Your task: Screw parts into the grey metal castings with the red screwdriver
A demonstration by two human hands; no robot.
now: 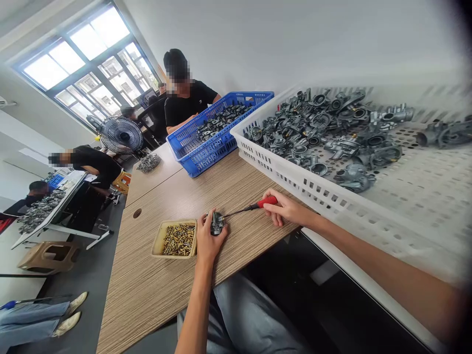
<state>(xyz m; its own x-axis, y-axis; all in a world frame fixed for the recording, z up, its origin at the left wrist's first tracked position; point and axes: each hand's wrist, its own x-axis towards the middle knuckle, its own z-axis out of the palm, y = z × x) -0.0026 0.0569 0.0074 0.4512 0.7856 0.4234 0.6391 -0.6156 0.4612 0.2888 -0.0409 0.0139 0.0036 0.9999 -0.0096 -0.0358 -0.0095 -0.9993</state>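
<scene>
Beige tray [158, 239]: brass screws [179, 239]; white crate [295, 179]: grey castings [324, 130].

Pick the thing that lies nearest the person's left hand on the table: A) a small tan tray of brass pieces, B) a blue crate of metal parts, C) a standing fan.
A: the small tan tray of brass pieces sits just beside the left hand, which holds a small metal part.

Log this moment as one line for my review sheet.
left hand: holds metal carburetor part on table | right hand: holds red-handled screwdriver, tip at part | beside: tray of brass screws
</scene>
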